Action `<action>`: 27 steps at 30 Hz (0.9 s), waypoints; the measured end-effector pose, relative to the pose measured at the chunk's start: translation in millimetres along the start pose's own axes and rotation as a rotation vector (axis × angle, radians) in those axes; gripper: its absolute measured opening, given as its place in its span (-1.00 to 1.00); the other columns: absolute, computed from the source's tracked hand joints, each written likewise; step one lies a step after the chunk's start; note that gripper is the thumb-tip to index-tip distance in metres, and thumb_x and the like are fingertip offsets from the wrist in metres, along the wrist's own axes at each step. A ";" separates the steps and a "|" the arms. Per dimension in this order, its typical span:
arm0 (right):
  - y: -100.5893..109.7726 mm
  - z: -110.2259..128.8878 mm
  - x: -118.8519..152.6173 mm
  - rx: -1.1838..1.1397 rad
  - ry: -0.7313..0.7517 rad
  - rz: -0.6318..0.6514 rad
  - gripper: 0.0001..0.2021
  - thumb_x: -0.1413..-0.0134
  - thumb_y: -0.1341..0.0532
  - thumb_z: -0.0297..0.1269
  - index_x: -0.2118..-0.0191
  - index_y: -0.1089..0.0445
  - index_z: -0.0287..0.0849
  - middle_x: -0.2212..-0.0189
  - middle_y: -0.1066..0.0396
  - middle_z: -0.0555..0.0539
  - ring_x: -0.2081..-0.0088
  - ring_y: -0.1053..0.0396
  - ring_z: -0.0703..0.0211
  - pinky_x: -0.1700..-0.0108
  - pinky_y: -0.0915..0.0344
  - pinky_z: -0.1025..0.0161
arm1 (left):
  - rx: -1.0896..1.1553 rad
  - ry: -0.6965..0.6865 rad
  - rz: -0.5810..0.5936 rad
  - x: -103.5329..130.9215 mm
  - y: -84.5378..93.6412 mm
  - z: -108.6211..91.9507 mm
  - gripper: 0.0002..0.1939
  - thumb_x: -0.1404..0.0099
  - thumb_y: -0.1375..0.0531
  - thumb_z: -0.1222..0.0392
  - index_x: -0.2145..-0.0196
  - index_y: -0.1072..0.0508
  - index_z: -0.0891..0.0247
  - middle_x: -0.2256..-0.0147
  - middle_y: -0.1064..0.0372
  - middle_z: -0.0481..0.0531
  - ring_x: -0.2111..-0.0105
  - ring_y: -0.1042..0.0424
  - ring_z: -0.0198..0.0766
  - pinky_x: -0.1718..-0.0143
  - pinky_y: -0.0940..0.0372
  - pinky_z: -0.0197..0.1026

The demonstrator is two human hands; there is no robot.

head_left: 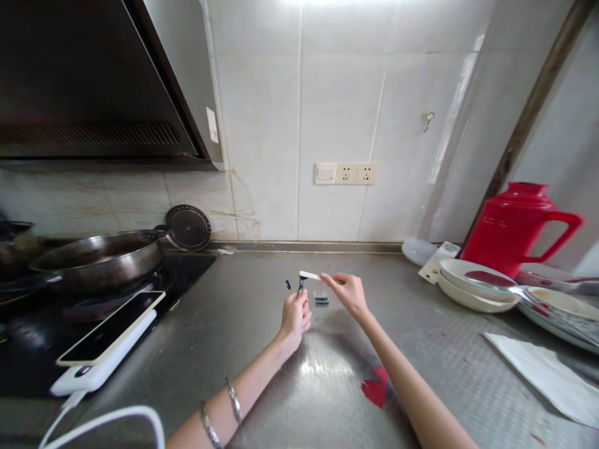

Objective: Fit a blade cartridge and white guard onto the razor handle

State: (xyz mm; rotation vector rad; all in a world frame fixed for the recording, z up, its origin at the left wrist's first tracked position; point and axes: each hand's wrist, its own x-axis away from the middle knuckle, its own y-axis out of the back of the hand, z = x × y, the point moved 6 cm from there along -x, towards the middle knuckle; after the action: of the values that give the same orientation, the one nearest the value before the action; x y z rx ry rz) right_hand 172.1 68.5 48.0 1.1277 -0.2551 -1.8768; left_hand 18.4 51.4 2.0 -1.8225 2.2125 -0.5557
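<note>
In the middle of the head view, my left hand (pixel 296 315) is closed around a slim dark handle that looks like a razor (pixel 301 285), held upright. My right hand (pixel 345 290) pinches a short white stick (pixel 309 275) between thumb and fingertips. The stick lies level, and its left end meets or overlaps the top of the dark razor; whether they touch I cannot tell. On the counter behind my hands are a small black piece (pixel 287 284) and a small clear pack with dark green strips (pixel 321 300).
A steel counter (pixel 262 399) spreads under my hands. To the left are a stove with a pan (pixel 105 259) and a phone (pixel 112 327) on a white power bank (pixel 105 365) with a cable. Bowls (pixel 472 293), a red thermos (pixel 519 224) and white paper (pixel 543 377) lie right.
</note>
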 end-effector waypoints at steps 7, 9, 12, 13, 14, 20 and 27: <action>9.3 -23.2 -5.0 0.066 -0.058 0.033 -0.37 0.09 0.04 0.30 0.67 -0.38 -0.20 0.75 -0.19 0.03 0.60 -0.13 0.32 0.52 0.02 0.40 | -0.031 -0.128 0.067 3.6 -2.9 -14.6 -0.60 -0.07 -0.15 -0.11 0.57 -0.08 0.22 0.75 0.11 -0.28 0.85 0.17 -0.57 0.83 0.28 -0.44; 11.0 -27.7 -6.2 0.076 -0.076 0.042 -0.37 0.10 0.03 0.30 0.67 -0.39 -0.20 0.75 -0.19 0.03 0.60 -0.14 0.32 0.52 0.02 0.39 | -0.040 -0.142 0.131 5.4 -6.8 -16.1 -0.62 -0.09 -0.15 -0.11 0.54 -0.11 0.23 0.74 0.09 -0.28 0.84 0.16 -0.57 0.83 0.27 -0.44; 10.1 -33.6 -7.6 0.054 -0.114 0.054 -0.37 0.10 0.02 0.30 0.66 -0.41 -0.21 0.76 -0.18 0.03 0.60 -0.13 0.31 0.53 0.02 0.39 | -0.048 -0.130 0.190 6.2 -9.3 -14.6 -0.64 -0.10 -0.14 -0.10 0.52 -0.15 0.24 0.73 0.10 -0.28 0.85 0.16 -0.58 0.83 0.28 -0.43; 8.9 -36.0 -8.0 0.046 -0.128 0.062 -0.38 0.11 0.01 0.29 0.65 -0.42 -0.21 0.77 -0.17 0.03 0.61 -0.13 0.31 0.53 0.03 0.39 | -0.049 -0.128 0.200 5.8 -9.1 -14.1 -0.64 -0.10 -0.14 -0.10 0.51 -0.16 0.24 0.73 0.10 -0.28 0.85 0.17 -0.58 0.83 0.28 -0.43; 7.0 -38.9 -8.5 0.035 -0.142 0.074 -0.38 0.11 0.01 0.29 0.64 -0.42 -0.21 0.77 -0.17 0.03 0.61 -0.13 0.31 0.54 0.03 0.38 | -0.050 -0.128 0.206 5.3 -8.7 -13.8 -0.65 -0.10 -0.14 -0.10 0.50 -0.16 0.24 0.73 0.10 -0.28 0.85 0.17 -0.58 0.83 0.28 -0.43; -14.1 -54.9 -11.3 -0.156 -0.169 0.194 -0.44 0.06 0.00 0.20 0.50 -0.45 -0.24 0.66 -0.32 -0.03 0.59 -0.20 0.26 0.53 -0.04 0.37 | -0.048 -0.104 0.232 1.0 -4.6 -11.8 -0.65 -0.11 -0.13 -0.12 0.44 -0.20 0.23 0.73 0.13 -0.29 0.85 0.18 -0.56 0.84 0.27 -0.43; -18.4 -53.3 -11.8 -0.177 -0.105 0.123 -0.56 0.03 -0.04 0.06 0.28 -0.41 -0.23 0.62 -0.26 0.01 0.55 -0.18 0.25 0.50 -0.08 0.36 | -0.047 -0.126 0.187 -4.4 1.3 -11.3 -0.65 -0.11 -0.13 -0.14 0.41 -0.14 0.17 0.73 0.09 -0.30 0.85 0.17 -0.54 0.85 0.28 -0.44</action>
State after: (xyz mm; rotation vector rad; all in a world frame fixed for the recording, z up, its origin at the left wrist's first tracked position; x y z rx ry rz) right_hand 205.2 101.9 14.7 0.8764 -0.2082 -1.8136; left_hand 13.7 57.5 11.3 -1.6012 2.2955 -0.3455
